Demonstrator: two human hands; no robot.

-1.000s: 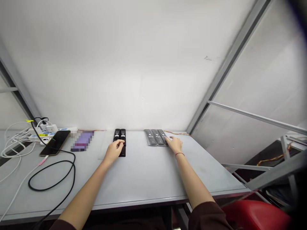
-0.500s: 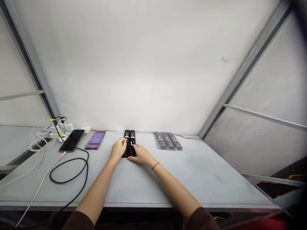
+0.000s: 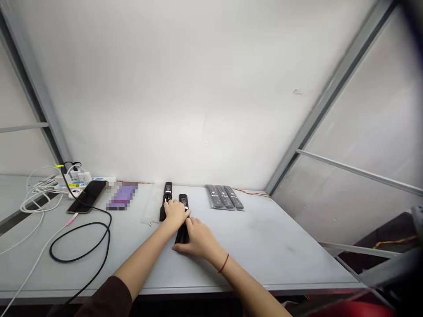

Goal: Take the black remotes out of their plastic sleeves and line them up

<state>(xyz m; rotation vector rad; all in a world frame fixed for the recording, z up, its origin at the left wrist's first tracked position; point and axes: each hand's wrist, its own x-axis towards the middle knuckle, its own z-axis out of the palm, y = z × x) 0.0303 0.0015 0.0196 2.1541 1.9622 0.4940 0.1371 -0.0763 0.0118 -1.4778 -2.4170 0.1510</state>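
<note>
Two black remote controls lie back side up with white labels near their far ends. The left one [image 3: 168, 190] sits farther away; the right one [image 3: 183, 200] is nearer to me. My left hand [image 3: 176, 213] lies across the gap between them, its bent fingertips at the left remote's middle and its thumb by the right remote. What is under those fingers is hidden. My right hand [image 3: 200, 237] is closed on the right remote, thumb at its near end and fingertips along its side. Dark hollows show in both remotes.
Several wrapped remotes [image 3: 224, 197] lie side by side at the back right. A clear plastic sleeve [image 3: 151, 204] is left of the remotes. A phone [image 3: 87, 197], a blurred purple item [image 3: 123, 196], a power strip [image 3: 105, 179] and a looped black cable [image 3: 110, 229] occupy the left.
The right remote has come nearer to me, apart from the left one. My left hand has shifted right and turned across both. The view has shifted slightly, revealing the plastic sleeve.
</note>
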